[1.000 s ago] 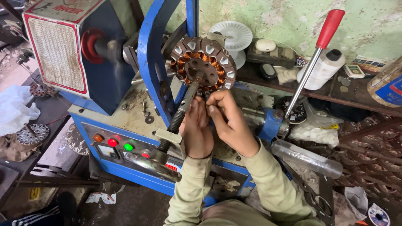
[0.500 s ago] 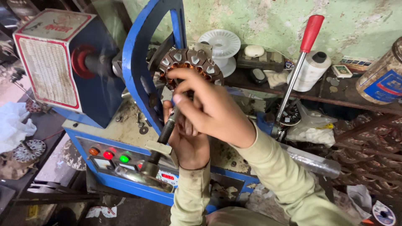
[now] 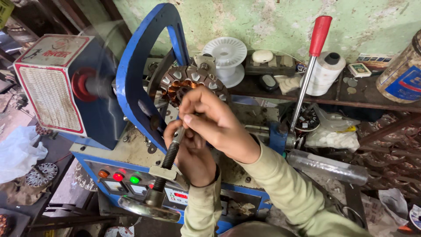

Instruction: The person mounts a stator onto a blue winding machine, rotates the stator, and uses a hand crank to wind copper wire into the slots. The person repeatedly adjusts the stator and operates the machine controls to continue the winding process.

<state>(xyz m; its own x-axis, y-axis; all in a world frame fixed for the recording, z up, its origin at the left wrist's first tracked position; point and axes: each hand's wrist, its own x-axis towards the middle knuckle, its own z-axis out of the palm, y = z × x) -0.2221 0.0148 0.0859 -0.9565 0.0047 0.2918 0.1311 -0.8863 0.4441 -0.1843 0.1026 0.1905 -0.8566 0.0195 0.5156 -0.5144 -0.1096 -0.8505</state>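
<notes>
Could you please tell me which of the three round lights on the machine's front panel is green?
The rightmost light is green; the middle light is red and the leftmost light orange.

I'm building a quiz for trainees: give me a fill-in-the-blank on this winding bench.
1. The lever beside the white thread spool has a ___ grip.
2. Both hands, left hand and right hand, work at the copper-wound ___.
3. The lit buttons are orange, red and ___.

Missing: red; stator; green
</notes>
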